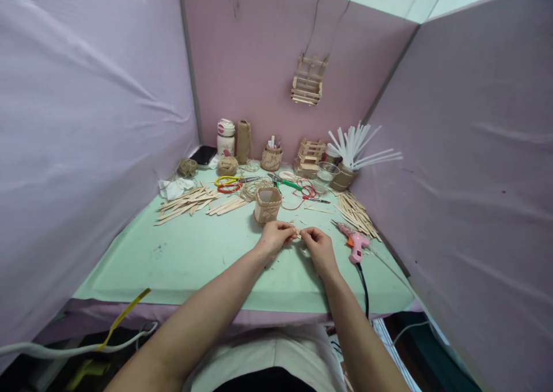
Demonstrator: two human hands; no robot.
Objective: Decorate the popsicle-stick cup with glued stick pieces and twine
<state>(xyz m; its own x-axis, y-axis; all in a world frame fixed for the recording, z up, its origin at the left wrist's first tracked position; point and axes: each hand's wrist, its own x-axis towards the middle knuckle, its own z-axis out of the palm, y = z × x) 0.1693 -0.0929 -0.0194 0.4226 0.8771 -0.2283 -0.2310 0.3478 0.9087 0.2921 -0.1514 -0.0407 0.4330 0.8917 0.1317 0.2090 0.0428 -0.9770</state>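
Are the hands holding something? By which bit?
Yes: the left hand and right hand pinch a pale piece, seemingly at opposite ends; it's too small to be sure.

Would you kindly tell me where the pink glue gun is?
In the head view, the pink glue gun lies on the table, right of the right hand, in front of some wooden sticks.

Far beyond the left hand [279, 235] and to its left: one white lidded bottle [226, 141], upright; one brown roll [244, 141], standing just beside it; one dark flat device [204, 156]; one crumpled white tissue [175, 188], nearer. Straight beyond that hand: one brown pot [271, 159] containing pens. Beyond the right hand [318, 247]: one clear plastic cup [327, 173]. High above both, against the pink wall [254, 63]: one slatted wooden piece [307, 86], which hung on two thin cords [314, 24].
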